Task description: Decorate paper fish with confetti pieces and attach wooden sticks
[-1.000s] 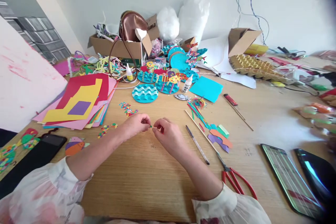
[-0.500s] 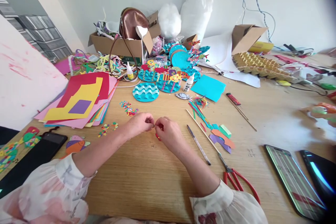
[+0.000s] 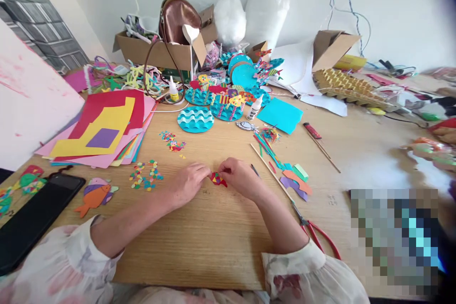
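A small red paper fish [image 3: 218,180] with coloured bits on it lies on the table between my hands. At its left end, my left hand [image 3: 190,181] is closed, its fingertips holding the edge. My right hand [image 3: 238,176] is pinched over its upper right side; whatever those fingers hold is too small to make out. Tiny paper triangles [image 3: 173,143] lie beyond my left hand, and small paper dots [image 3: 145,175] are scattered to its left. A pen [image 3: 255,170] is partly hidden behind my right hand.
Stacked coloured sheets [image 3: 103,128], paper fish [image 3: 94,194] and a black phone [image 3: 42,218] lie left. Glue bottles [image 3: 254,108] and blue wavy discs [image 3: 195,119] stand behind. Right are a wooden stick [image 3: 270,171], paper scraps [image 3: 299,180] and red-handled scissors [image 3: 320,237].
My hands, earlier held together fingertip to fingertip, have moved apart. The red fish, mostly hidden before, now shows between them. The camera view has shifted slightly.
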A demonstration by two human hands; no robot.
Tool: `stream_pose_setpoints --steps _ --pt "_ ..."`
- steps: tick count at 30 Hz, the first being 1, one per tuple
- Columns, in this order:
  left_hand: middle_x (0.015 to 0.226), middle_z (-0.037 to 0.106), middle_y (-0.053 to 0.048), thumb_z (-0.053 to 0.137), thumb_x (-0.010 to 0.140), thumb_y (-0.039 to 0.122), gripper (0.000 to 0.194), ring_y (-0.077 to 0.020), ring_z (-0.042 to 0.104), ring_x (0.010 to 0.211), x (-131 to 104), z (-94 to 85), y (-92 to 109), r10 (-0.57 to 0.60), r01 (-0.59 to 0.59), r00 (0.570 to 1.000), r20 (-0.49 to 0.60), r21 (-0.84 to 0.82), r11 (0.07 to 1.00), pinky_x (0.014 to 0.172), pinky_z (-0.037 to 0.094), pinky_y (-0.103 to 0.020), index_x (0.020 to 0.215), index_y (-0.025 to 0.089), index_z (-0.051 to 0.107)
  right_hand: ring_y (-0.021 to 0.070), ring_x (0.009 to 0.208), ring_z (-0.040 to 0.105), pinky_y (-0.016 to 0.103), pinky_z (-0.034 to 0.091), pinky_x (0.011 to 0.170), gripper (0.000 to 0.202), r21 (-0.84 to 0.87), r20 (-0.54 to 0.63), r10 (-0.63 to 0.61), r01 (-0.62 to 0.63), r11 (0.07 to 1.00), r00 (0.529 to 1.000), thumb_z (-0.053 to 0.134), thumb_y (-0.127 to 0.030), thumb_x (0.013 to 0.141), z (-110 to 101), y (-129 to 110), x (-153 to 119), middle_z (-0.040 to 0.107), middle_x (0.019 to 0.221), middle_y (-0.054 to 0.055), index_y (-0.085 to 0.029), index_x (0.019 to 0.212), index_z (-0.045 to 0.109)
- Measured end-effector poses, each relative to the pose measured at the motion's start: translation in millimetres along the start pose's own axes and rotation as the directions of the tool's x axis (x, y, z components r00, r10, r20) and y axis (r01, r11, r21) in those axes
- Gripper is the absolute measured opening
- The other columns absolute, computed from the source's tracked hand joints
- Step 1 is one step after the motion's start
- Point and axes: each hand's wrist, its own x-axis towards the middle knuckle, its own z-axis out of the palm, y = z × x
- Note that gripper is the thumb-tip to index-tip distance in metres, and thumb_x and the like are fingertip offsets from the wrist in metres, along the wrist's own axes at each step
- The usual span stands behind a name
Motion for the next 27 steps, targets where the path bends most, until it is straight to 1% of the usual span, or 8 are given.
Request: stream_pose_setpoints --steps 4,12,17,22,27 --pt "0.084 0.059 -0.005 0.037 0.08 -0.001 0.024 -0.0169 0.053 0.083 -3.0 8.3 -2.8 0.028 -0.027 1.0 -0.01 0.031 0.999 0.074 0.045 -0.028 0.085 0.014 0.055 0.0107 0.069 0.053 0.019 0.033 0.06 0.016 -0.092 0.015 -0.004 0.005 0.996 1.0 0.05 -0.013 0.072 2.8 -4.1 -1.3 0.063 0.075 0.002 -0.018 0.069 0.065" --pt "0.083 0.059 -0.005 0.036 0.084 0.001 0.025 -0.0165 0.052 0.082 -4.4 10.7 -1.8 0.104 -0.101 0.994 -0.03 0.084 0.991 0.076 0.045 -0.027 0.087 0.012 0.058 0.0113 0.073 0.054 0.02 0.034 0.062 0.017 -0.175 0.046 0.039 -0.03 0.984 0.998 0.049 -0.015 0.075 6.2 -5.6 -2.7 0.064 0.079 0.003 -0.017 0.073 0.065" --pt "0.089 0.06 -0.006 0.037 0.085 0.003 0.024 -0.0167 0.052 0.087 -5.8 10.1 1.1 0.103 -0.1 0.995 -0.017 0.113 0.989 0.081 0.045 -0.029 0.092 0.012 0.058 0.0124 0.075 0.055 0.021 0.034 0.064 0.016 -0.204 0.047 0.045 -0.034 0.978 0.998 0.049 -0.016 0.076 7.0 -5.7 -2.8 0.064 0.08 0.003 -0.018 0.073 0.065" --pt "0.091 0.059 -0.006 0.036 0.087 0.005 0.025 -0.0169 0.051 0.087 -3.8 8.4 4.0 0.074 -0.076 0.997 0.023 0.129 0.989 0.081 0.045 -0.029 0.096 0.012 0.058 0.0136 0.077 0.056 0.021 0.034 0.064 0.015 -0.222 0.04 0.056 -0.046 0.974 0.998 0.049 -0.017 0.077 7.6 -5.2 -2.4 0.064 0.081 0.004 -0.018 0.074 0.065" --pt "0.094 0.059 -0.006 0.037 0.087 0.008 0.025 -0.017 0.051 0.09 -2.7 8.1 5.4 0.066 -0.069 0.997 0.032 0.129 0.989 0.083 0.045 -0.029 0.101 0.012 0.058 0.0141 0.079 0.056 0.021 0.034 0.065 0.015 -0.228 0.041 0.058 -0.047 0.972 0.997 0.05 -0.016 0.076 8.7 -4.9 -2.3 0.064 0.082 0.004 -0.018 0.075 0.065"
